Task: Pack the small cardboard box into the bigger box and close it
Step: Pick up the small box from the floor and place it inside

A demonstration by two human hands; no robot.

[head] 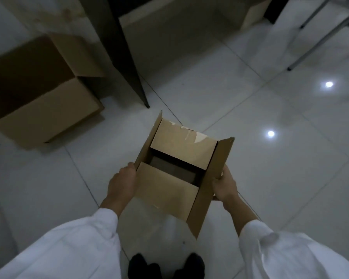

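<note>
I hold the small cardboard box [179, 154] above the floor in front of me. Its two short flaps are folded inward with a dark gap between them, and its two long side flaps stand up. My left hand [122, 182] grips the box's left side. My right hand [224, 184] grips the right side, under the raised right flap. The bigger box [46, 109] sits on the floor at the far left, apart from my hands, its top open and one flap raised at the back.
A dark table leg [129, 63] comes down to the floor between the two boxes. Metal chair legs [318, 39] stand at the upper right. The floor is glossy white tile. My dark shoes [165, 266] show at the bottom edge.
</note>
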